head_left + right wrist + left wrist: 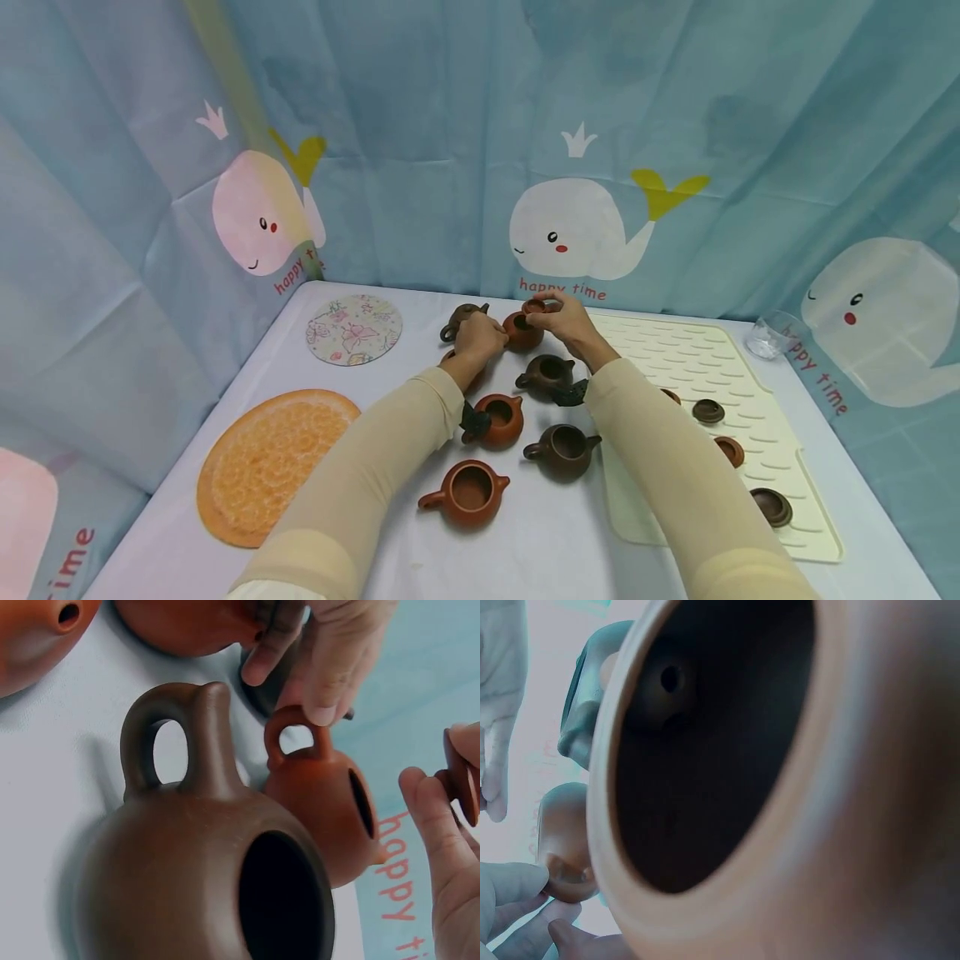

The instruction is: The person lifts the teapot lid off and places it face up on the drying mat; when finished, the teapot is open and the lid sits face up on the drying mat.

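In the head view my left hand [480, 337] is at the handle side of a small reddish-brown clay teapot [522, 340]. The right wrist view shows its fingers pinching the teapot's handle [276, 746]. The pot's mouth is uncovered. Just above it, my right hand [572, 323] pinches a small reddish teapot lid [534, 306] between thumb and fingers. Behind my left hand stands a dark brown teapot [467, 314], partly covered by the fingers. Below my right hand is an uncovered dark teapot [547, 374]. Another reddish teapot [476, 382] is mostly hidden under my left wrist.
Nearer stand a red-orange teapot [504, 425], a dark one [566, 454] and a reddish one [468, 500], all uncovered. Several lids, including a dark lid [708, 411], lie on a cream mat [780, 467]. A clear glass bowl [771, 335], patterned disc [354, 330] and orange round mat [277, 467] flank them.
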### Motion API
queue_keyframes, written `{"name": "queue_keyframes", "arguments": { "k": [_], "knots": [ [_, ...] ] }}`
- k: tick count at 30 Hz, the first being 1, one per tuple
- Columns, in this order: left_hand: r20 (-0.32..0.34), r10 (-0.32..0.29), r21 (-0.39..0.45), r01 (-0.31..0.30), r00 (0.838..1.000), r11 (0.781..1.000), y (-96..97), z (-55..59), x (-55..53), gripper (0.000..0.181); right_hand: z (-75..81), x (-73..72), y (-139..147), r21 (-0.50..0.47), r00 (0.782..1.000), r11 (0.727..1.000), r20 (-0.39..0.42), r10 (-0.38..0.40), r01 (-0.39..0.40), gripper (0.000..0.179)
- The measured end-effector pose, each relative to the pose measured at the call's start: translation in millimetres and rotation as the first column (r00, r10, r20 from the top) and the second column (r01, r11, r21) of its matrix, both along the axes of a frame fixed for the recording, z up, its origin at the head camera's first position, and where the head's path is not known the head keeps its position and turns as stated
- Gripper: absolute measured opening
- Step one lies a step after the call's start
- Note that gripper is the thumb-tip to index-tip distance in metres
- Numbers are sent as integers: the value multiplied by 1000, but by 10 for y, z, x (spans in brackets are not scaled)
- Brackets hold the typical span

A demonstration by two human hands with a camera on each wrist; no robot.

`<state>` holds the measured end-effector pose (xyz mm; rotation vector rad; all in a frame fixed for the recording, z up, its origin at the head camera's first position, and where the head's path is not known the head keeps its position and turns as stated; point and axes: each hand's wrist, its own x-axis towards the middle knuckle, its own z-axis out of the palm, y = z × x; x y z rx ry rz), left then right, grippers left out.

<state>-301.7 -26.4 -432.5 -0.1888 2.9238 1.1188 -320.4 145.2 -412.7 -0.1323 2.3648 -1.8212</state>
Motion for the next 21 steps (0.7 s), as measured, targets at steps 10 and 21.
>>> {"name": "queue_keyframes", "arguments": {
  "k": [10, 21],
  "knots": [
    [-2, 6, -8, -6, 1000, 1000, 2, 14, 4, 9, 163, 117, 162, 24, 1000, 999, -17, 24, -23, 46],
    [-7, 1, 1, -1, 1000, 1000, 0, -19, -17, 8, 324, 296, 423, -11, 996, 997, -59, 71, -72, 48]
  ]
}}
